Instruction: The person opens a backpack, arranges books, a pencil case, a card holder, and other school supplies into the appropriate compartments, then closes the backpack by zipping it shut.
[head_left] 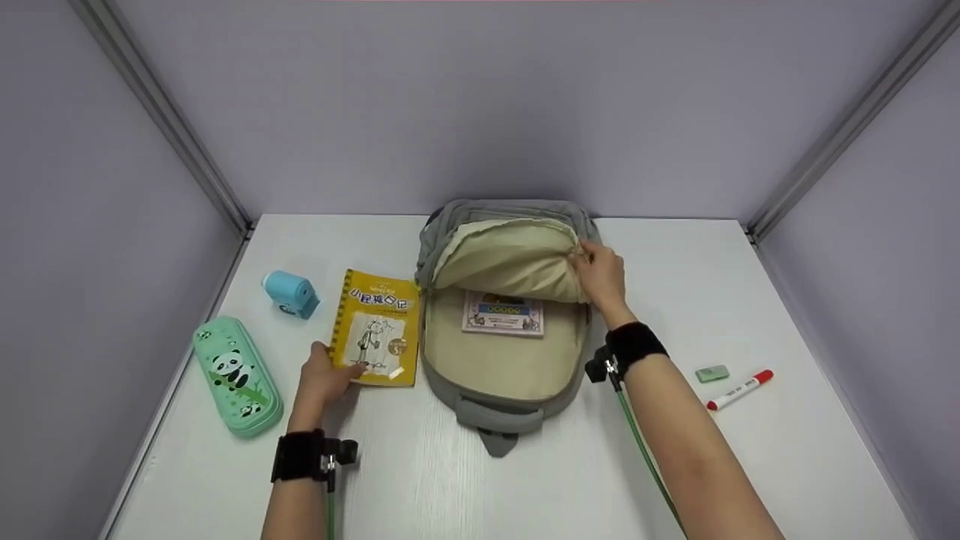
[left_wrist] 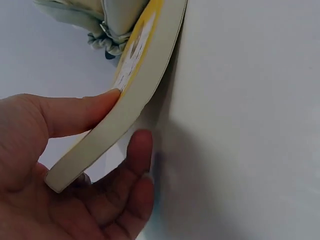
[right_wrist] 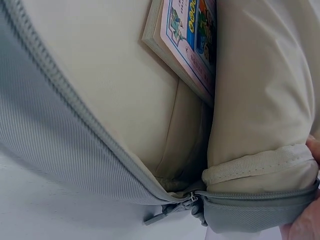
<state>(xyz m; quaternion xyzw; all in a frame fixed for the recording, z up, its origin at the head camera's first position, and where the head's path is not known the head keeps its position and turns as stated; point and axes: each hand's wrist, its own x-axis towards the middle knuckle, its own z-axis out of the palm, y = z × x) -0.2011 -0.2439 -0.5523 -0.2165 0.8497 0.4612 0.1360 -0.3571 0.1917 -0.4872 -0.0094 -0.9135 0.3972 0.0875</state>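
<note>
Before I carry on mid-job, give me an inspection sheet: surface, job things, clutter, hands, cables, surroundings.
Surface: white table, faintly grained.
Job's things: gray backpack lies with its flap raised, pink book inside; yellow book beside it, near end lifted off the table.
Clutter: green panda case and blue object at left; small green block and red-capped marker at right.
Hands: left hand grips the yellow book; right hand holds the flap's edge.
Cables: one green cable at each wrist, left and right; snags, nothing seen.
Surroundings: pale panels behind and at both sides.
</note>
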